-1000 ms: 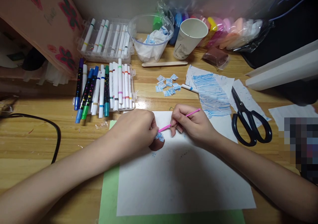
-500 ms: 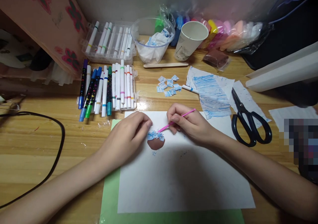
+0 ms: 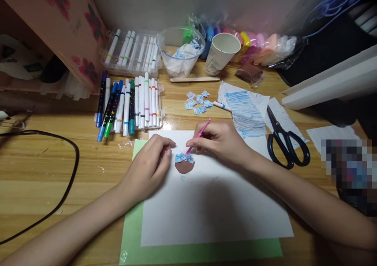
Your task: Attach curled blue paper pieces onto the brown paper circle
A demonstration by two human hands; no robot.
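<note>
A brown round piece (image 3: 184, 167), its upper edge covered with crumpled blue-and-white paper scraps (image 3: 184, 157), lies on a white sheet (image 3: 218, 211). Pinched in my right hand (image 3: 219, 142) is a thin pink stick (image 3: 203, 129), held steeply tilted, its lower tip at the scraps. My left hand (image 3: 153, 164) rests on the sheet's left part, beside the brown piece. Its fingers are loosely curled, thumb and index finger apart, with nothing seen between them. Green paper (image 3: 132, 234) shows under the white sheet.
Small blue-striped paper squares (image 3: 199, 99) lie beyond my hands, near a coloured paper piece (image 3: 246, 109) and black scissors (image 3: 284, 138). Markers (image 3: 141, 101), a clear plastic bowl (image 3: 181, 67), a paper cup (image 3: 222, 54) and a wooden stick (image 3: 194, 79) stand or lie farther back. A black cable (image 3: 77, 156) curves at left.
My right hand has turned the pink stick more upright and shifted slightly left. My left thumb and index finger have moved apart, a little away from the scraps. The view has shifted slightly.
</note>
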